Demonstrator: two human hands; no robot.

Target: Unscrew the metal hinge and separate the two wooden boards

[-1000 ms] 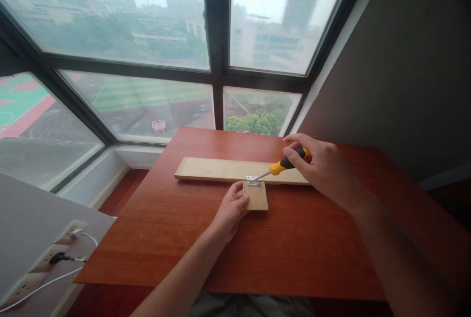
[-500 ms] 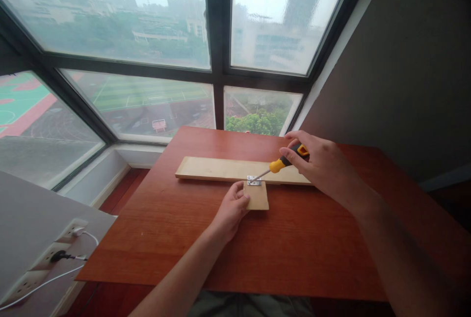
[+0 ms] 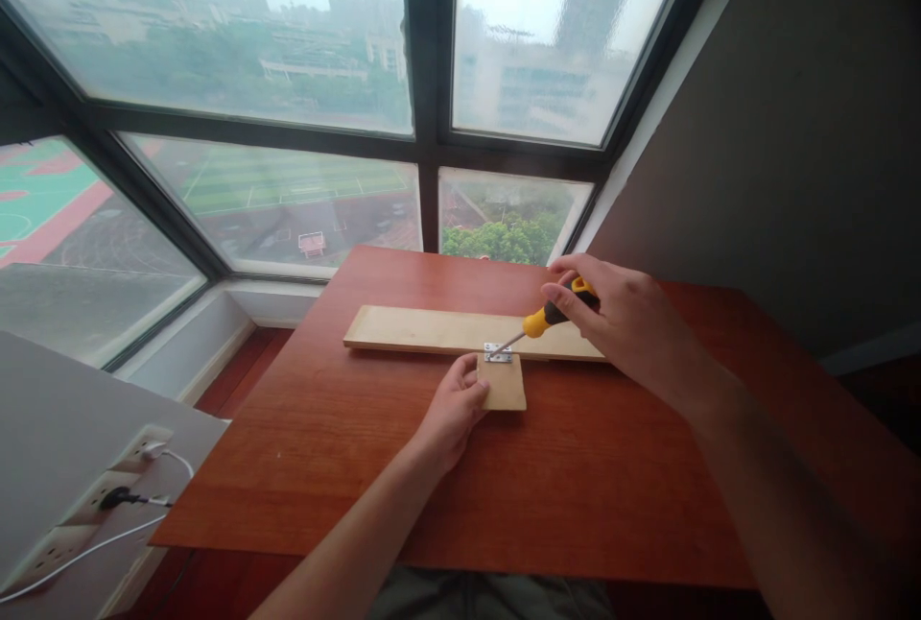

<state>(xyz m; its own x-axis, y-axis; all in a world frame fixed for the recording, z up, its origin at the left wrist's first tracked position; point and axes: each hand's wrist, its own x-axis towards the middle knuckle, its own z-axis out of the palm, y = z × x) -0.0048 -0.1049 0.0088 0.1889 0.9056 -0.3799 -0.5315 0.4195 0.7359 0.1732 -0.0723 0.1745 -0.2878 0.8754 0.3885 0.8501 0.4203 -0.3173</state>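
Observation:
My left hand (image 3: 459, 407) pinches the left edge of a small square wooden piece (image 3: 507, 390). A silver metal hinge (image 3: 498, 352) joins that piece to the front edge of a long pale wooden board (image 3: 417, 327) lying across the table. In my right hand (image 3: 619, 308) is a yellow and black screwdriver (image 3: 551, 315), its handle between thumb and fingers. The shaft slants down to the left, and the tip meets the hinge near its left side. Any screw under the tip is too small to make out. My right palm hides part of the handle and the board's right end.
The reddish-brown table (image 3: 323, 476) spans the space before me. Large windows (image 3: 288, 188) stand behind it, and a grey wall (image 3: 791, 140) rises at the right. At lower left, a low white wall carries sockets (image 3: 93, 500) with plugged-in cables.
My right hand and the screwdriver handle have shifted slightly left, and the handle has turned a little. My left hand, the small wooden piece and the board look the same.

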